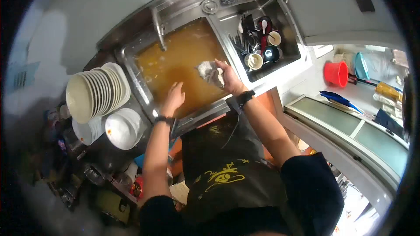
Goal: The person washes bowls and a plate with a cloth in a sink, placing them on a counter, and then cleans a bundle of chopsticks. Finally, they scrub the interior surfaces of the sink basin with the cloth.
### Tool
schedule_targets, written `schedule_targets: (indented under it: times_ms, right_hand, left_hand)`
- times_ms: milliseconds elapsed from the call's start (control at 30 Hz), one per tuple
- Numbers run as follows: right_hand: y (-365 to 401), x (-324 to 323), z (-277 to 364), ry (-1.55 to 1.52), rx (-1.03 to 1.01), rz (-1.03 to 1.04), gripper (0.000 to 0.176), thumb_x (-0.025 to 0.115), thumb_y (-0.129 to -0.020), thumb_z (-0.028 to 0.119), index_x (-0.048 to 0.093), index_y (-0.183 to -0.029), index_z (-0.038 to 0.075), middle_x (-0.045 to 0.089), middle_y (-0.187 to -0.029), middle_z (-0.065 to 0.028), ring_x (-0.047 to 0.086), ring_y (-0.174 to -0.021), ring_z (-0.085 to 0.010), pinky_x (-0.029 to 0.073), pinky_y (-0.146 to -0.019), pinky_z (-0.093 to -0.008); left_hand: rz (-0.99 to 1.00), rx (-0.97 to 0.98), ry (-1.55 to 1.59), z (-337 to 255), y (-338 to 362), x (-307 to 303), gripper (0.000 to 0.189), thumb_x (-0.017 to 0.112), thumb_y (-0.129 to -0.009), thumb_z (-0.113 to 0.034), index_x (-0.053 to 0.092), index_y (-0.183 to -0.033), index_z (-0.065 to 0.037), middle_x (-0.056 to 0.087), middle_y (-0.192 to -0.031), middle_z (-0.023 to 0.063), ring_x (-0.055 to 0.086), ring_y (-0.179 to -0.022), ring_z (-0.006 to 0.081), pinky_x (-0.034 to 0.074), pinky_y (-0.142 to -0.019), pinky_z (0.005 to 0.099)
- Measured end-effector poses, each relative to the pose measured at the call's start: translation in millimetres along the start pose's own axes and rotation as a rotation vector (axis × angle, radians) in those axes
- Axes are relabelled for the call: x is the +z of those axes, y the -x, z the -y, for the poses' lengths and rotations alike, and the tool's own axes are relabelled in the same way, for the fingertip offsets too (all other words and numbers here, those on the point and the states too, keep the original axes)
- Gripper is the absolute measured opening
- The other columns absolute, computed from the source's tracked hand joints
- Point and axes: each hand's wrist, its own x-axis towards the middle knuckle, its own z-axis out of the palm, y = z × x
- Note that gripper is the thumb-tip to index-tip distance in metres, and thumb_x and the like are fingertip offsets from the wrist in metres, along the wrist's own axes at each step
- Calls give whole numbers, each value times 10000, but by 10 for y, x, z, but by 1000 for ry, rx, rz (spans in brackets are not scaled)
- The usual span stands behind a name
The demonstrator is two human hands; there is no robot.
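My right hand [231,80] grips a crumpled grey-and-white rag [208,71] over the right side of a sink basin [224,51]. Cloudy brown water [180,61] fills that basin. Closer to its left front edge, my left hand [175,97] hangs at the water with fingers stretched out and nothing showing in them. The faucet [159,30] reaches over the water from the back rim.
Left of the sink stands a row of white plates [81,98], with more white dishes [120,130] in front. The right basin [286,30] holds cups, spoons and dark utensils. A red bucket [336,74] and a sliding glass panel [323,116] are at the right.
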Motion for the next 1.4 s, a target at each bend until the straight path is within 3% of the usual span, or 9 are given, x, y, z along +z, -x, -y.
schedule_targets:
  times_ms: [133, 233, 333, 367, 567, 900, 1067, 1267, 1400]
  right_hand:
    - [248, -140, 171, 90, -45, -88, 342, 546, -1002, 327, 575, -1235, 78, 652, -1135, -79, 615, -1065, -199, 538, -896, -404]
    - [279, -366, 220, 38, -21, -21, 336, 547, -1001, 337, 596, -1204, 74, 658, -1107, -69, 651, -964, -202, 565, -832, -378]
    - [451, -381, 345, 50, -43, -62, 291, 542, -1010, 302, 615, -1167, 68, 670, -1054, -57, 670, -864, -173, 579, -742, -325]
    - [504, -317, 394, 36, -27, -67, 281, 540, -1012, 293, 615, -1164, 69, 674, -1040, -55, 670, -860, -166, 579, -733, -321]
    - [492, -298, 341, 38, -39, -11, 246, 538, -1012, 270, 637, -1109, 67, 703, -987, -48, 677, -787, -150, 577, -725, -312]
    - [270, -51, -3, 3, -24, 22, 289, 551, -993, 283, 640, -1123, 42, 713, -943, -65, 698, -752, -167, 593, -658, -330]
    - [-6, -57, -303, 213, -69, 150, 267, 548, -968, 186, 670, -1147, 29, 697, -1071, -77, 662, -961, -180, 539, -843, -347]
    - [-99, 641, -740, 1164, -382, 372, 451, 623, -841, 181, 562, -1236, -28, 688, -1074, -194, 645, -971, -273, 505, -854, -379]
    - [-31, 797, -1114, 1760, -637, 452, 311, 574, -827, 142, 615, -1049, -72, 663, -1026, -289, 651, -943, -405, 520, -854, -467]
  left_hand:
    - [537, -145, -403, 219, -654, 600, 436, 579, -877, -98, 574, -1302, -2, 581, -1314, 240, 556, -1187, 440, 444, -1038, 490]
    - [693, -100, -396, 1774, -878, 1995, 330, 629, -820, -97, 697, -1129, -3, 587, -1310, 241, 536, -1250, 393, 426, -1062, 483]
    - [738, -91, -655, 1026, -869, 1374, 370, 529, -909, -197, 671, -1215, -45, 594, -1321, 221, 565, -1212, 404, 447, -1017, 529]
    - [459, -68, -607, 1210, -784, 1555, 286, 548, -906, -207, 751, -1060, -78, 675, -1196, 192, 613, -1154, 384, 474, -965, 535]
    - [752, 67, -793, 605, -928, 808, 223, 588, -880, -181, 768, -965, -82, 721, -1070, 164, 683, -1018, 340, 542, -831, 491]
    - [149, -176, -499, -106, -240, -419, 611, 527, -861, -55, 382, -1453, -86, 628, -1188, 277, 619, -1058, 450, 507, -865, 524]
    - [-261, -298, 344, 384, -93, -735, 576, 543, -854, -122, 407, -1377, 79, 586, -1213, 289, 582, -1144, 421, 465, -991, 440]
    - [-433, -624, 1012, -295, -7, -722, 685, 516, -975, -511, 511, -1276, 105, 560, -1272, 221, 591, -1137, 330, 453, -984, 403]
    - [-371, -346, 711, -177, -123, -598, 682, 460, -1019, -469, 519, -1276, 160, 588, -1258, 240, 553, -1143, 305, 411, -1001, 392]
